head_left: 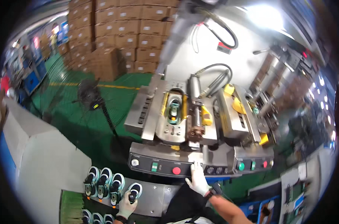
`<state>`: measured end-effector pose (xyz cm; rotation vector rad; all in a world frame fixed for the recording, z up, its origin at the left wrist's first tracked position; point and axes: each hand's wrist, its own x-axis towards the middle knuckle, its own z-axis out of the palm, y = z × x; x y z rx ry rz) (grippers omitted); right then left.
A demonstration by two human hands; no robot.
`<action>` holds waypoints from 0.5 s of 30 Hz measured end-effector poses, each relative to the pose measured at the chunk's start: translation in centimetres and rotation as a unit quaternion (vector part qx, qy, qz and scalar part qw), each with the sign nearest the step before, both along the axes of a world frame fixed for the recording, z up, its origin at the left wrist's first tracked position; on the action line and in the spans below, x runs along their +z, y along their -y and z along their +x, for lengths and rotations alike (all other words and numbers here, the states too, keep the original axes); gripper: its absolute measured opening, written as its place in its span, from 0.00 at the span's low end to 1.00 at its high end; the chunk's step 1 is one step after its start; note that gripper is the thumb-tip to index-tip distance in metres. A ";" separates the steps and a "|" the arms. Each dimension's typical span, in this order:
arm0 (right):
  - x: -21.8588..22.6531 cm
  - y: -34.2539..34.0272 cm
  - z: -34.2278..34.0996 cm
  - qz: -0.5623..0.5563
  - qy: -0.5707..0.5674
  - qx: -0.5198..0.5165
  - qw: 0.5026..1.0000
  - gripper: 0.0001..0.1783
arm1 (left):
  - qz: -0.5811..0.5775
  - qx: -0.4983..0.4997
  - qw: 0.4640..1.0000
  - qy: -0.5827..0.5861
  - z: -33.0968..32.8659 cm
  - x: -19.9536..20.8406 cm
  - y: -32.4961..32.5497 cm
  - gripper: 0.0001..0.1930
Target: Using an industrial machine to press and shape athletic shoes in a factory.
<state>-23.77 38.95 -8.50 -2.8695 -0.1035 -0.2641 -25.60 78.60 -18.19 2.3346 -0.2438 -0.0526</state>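
Observation:
My left hand [127, 207], in a white glove, is closed around a black sneaker with a pale mint sole [135, 191], at the right end of a row of similar sneakers [104, 183]. My right hand [198, 180], also gloved, reaches forward with its fingers stretched out; the fingertips lie at the machine's front control panel [165, 165], right of its red button [176, 170]. Whether a fingertip presses anything there I cannot tell. Behind the panel, another sneaker [173, 111] sits in the pressing machine's oval bed [171, 133], between yellow side pads.
The sneakers stand on a metal shelf [158, 194], with several more below by a green bristly mat [73, 207]. A black floor fan [89, 95] stands at the left. Stacked cartons [128, 30] rise behind. A second press station [236, 115] adjoins on the right.

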 end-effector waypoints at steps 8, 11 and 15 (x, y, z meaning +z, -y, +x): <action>-0.5 1.9 -5.8 0.193 0.007 0.007 0.981 0.50 | -0.042 -0.004 0.991 -0.128 0.0 5.1 4.1 0.26; 0.0 1.1 -13.4 0.340 -0.033 0.024 0.940 0.51 | -0.186 -0.075 0.969 -0.146 -2.2 7.8 9.8 0.25; 1.8 -0.4 -22.6 0.392 0.001 -0.020 0.920 0.53 | -0.285 -0.200 0.926 -0.146 -4.1 14.0 23.1 0.22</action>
